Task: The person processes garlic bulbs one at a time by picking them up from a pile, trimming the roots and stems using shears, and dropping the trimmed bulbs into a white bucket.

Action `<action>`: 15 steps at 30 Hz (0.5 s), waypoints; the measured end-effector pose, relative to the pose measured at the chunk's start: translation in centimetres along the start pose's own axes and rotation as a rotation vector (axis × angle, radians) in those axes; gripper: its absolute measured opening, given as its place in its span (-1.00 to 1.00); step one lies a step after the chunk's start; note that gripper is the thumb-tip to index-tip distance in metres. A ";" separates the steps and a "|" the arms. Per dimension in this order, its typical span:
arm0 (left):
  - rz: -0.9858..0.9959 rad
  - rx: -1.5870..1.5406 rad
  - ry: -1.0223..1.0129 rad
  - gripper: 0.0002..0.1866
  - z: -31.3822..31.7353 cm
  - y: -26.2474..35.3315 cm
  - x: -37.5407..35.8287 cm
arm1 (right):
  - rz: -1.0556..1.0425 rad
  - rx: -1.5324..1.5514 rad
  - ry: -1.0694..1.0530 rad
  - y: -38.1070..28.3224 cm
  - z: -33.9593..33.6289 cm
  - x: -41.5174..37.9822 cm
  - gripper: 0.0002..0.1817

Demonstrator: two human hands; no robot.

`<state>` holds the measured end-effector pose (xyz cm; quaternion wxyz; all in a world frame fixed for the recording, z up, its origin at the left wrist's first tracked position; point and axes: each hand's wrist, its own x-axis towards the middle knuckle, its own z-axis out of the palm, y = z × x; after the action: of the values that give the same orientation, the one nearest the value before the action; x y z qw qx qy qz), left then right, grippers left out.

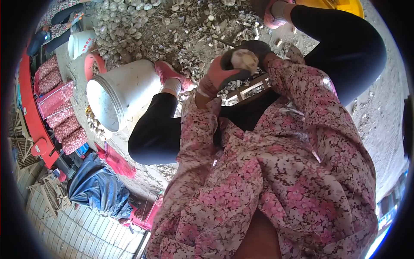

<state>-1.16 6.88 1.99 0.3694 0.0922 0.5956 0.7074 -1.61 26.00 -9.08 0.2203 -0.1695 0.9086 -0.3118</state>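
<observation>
My left hand (219,74), in a grey and pink glove, is closed around a pale garlic bulb (244,60) above my lap. Right beside it, my right hand (258,48) wears a dark glove and is closed too. From its far side a thin dark knife (225,42) sticks out to the left; its handle is hidden in the glove. Both hands meet at the bulb, and the right fingers are partly hidden behind it. Below them a slatted wooden frame (248,90) shows between my legs.
Garlic bulbs (118,28) lie heaped at the upper left, and trimmings (194,26) litter the ground ahead. Left of my foot is a big white bucket (133,86). Farther left are a smaller bucket (82,44), another person, and filled red mesh sacks (64,125). A yellow container (350,6) stands upper right.
</observation>
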 end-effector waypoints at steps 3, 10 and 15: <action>0.027 -0.353 0.081 -0.33 -1.8 0.2 -0.4 | 0.146 0.108 0.062 -1.4 -0.7 -0.1 -0.61; 0.429 -0.924 0.000 -0.44 -4.4 1.9 0.5 | 0.280 0.739 0.084 -5.9 -0.5 -3.1 -0.49; 0.445 -1.254 0.098 -0.50 -1.8 2.3 0.4 | 0.203 1.019 -0.010 -9.3 -2.7 -4.0 -0.49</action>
<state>-3.40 5.72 3.49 0.1710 -0.0517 0.0543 0.9824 1.93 22.14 0.01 0.3083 0.0470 0.6525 -0.6907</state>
